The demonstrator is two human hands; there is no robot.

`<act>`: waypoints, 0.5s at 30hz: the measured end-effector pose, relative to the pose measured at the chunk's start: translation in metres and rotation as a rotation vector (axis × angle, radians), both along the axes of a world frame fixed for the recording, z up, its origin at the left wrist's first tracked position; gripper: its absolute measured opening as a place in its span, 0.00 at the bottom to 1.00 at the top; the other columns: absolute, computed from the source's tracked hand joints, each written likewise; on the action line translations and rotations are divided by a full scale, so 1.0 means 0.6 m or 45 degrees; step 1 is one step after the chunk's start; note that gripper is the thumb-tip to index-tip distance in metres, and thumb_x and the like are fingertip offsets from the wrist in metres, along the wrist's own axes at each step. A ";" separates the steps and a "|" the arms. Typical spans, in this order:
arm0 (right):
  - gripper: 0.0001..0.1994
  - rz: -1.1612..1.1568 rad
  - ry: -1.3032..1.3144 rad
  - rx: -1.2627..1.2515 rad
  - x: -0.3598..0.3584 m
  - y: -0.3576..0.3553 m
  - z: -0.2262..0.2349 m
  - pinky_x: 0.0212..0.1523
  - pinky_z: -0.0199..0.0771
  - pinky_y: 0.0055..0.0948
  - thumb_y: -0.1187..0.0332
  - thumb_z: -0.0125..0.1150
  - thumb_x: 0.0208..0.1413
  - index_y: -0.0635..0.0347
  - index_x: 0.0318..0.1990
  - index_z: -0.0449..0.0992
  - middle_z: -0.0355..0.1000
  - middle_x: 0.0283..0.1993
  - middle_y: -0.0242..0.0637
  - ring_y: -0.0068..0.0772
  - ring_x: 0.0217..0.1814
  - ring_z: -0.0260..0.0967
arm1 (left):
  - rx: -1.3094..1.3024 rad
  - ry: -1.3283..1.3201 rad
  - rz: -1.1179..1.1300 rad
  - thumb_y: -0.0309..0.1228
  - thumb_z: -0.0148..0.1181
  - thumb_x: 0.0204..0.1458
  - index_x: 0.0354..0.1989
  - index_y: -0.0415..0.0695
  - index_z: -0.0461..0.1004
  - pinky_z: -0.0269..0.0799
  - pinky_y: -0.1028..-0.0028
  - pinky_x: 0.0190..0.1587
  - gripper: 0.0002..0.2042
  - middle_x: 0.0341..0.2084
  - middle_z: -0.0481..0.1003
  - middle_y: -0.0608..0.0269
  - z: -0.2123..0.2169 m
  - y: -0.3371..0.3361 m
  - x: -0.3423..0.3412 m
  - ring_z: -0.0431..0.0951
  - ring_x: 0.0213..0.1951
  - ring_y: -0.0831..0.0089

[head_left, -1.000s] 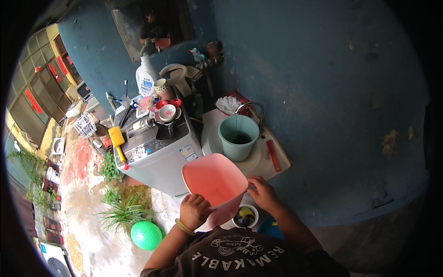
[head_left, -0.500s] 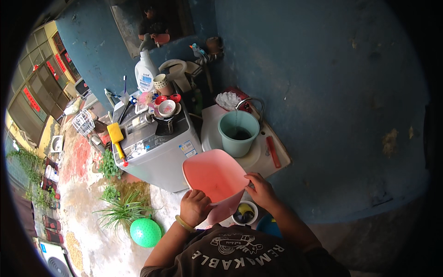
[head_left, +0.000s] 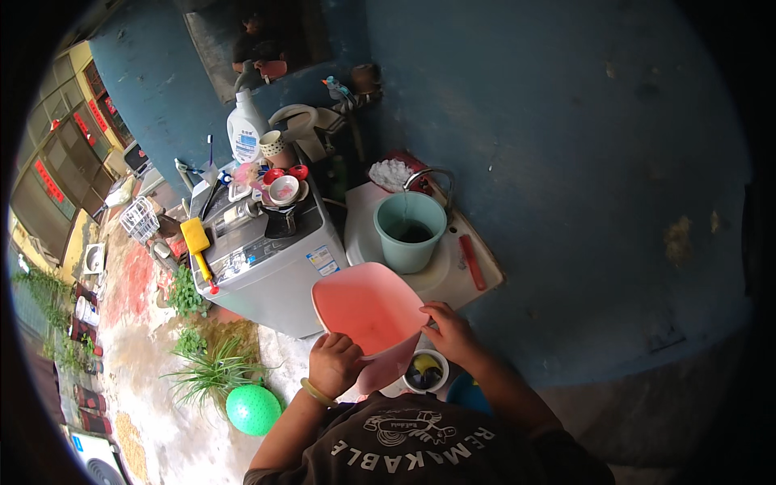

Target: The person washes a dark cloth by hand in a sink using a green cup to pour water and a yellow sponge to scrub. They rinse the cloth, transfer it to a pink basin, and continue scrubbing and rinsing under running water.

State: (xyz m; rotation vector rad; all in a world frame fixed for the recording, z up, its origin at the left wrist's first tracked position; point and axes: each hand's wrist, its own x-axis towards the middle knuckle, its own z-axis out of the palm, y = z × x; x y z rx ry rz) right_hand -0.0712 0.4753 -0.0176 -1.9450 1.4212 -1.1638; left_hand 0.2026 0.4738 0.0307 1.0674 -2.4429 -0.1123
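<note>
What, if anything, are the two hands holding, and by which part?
The pink bin, by its rim: left hand at the near left, right hand at the right corner.

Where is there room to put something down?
There's a wide bare patch of pale floor between the green ball and the yellowish patch. A small bit of counter is bare beside the long red thing. The washing machine is crowded on top: white bottle, spotted cup, bowls.
</note>
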 end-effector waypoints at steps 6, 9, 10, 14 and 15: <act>0.18 -0.001 0.041 -0.015 0.001 0.001 -0.001 0.45 0.74 0.37 0.73 0.63 0.51 0.61 0.51 0.71 0.69 0.53 0.44 0.43 0.43 0.74 | 0.003 0.006 0.006 0.35 0.68 0.39 0.26 0.47 0.75 0.71 0.63 0.41 0.09 0.26 0.73 0.66 0.000 0.000 0.001 0.75 0.37 0.63; 0.18 -0.003 0.042 0.021 0.003 0.003 0.006 0.45 0.74 0.37 0.72 0.63 0.51 0.61 0.51 0.71 0.69 0.52 0.44 0.43 0.44 0.74 | 0.002 0.002 0.010 0.34 0.68 0.38 0.26 0.47 0.75 0.71 0.63 0.41 0.09 0.27 0.73 0.66 0.003 0.001 0.002 0.75 0.37 0.63; 0.18 -0.003 0.035 0.036 0.005 0.003 0.007 0.45 0.74 0.37 0.73 0.63 0.51 0.61 0.51 0.71 0.69 0.52 0.44 0.44 0.44 0.74 | 0.002 0.001 0.010 0.34 0.69 0.38 0.27 0.47 0.75 0.71 0.63 0.41 0.09 0.27 0.74 0.66 0.004 0.001 0.002 0.75 0.37 0.63; 0.18 -0.006 0.030 0.037 0.005 0.003 0.009 0.47 0.74 0.38 0.73 0.63 0.51 0.61 0.50 0.71 0.69 0.52 0.44 0.46 0.47 0.73 | 0.000 -0.004 0.018 0.34 0.68 0.38 0.28 0.47 0.76 0.72 0.63 0.42 0.10 0.27 0.74 0.65 0.003 0.000 0.004 0.75 0.37 0.62; 0.17 -0.008 0.035 0.022 0.004 0.003 0.010 0.47 0.74 0.38 0.73 0.63 0.51 0.61 0.50 0.71 0.69 0.52 0.44 0.47 0.47 0.73 | -0.001 -0.010 0.023 0.34 0.68 0.38 0.28 0.48 0.76 0.72 0.63 0.42 0.10 0.27 0.74 0.65 0.004 0.000 0.005 0.75 0.37 0.62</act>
